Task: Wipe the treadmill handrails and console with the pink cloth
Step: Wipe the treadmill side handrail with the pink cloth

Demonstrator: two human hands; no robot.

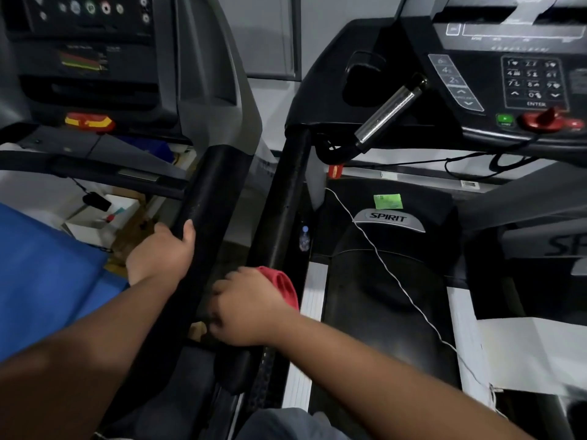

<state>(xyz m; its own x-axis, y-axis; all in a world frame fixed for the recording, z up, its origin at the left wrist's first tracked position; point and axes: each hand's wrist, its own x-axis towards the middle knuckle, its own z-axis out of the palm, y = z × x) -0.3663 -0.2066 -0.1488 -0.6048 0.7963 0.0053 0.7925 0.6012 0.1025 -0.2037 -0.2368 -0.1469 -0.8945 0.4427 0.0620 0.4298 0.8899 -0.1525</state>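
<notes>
Two treadmills stand side by side. My left hand [165, 249] grips the thick black padded handrail [209, 192] of the left treadmill. My right hand [247, 306] holds the pink cloth [282, 285] against the near end of the right treadmill's black handrail [286, 198]; only a red-pink fold shows beyond my knuckles. The left console [89, 52] is at top left. At top right sits the right console [508, 77] with its keypad.
A chrome pulse grip [389, 112] juts out below the right console. A thin white cord [381, 258] crosses the black Spirit motor cover [390, 219] and belt. A small bottle [304, 238] sits beside the right handrail. A blue mat [44, 268] lies on the left, boxes behind it.
</notes>
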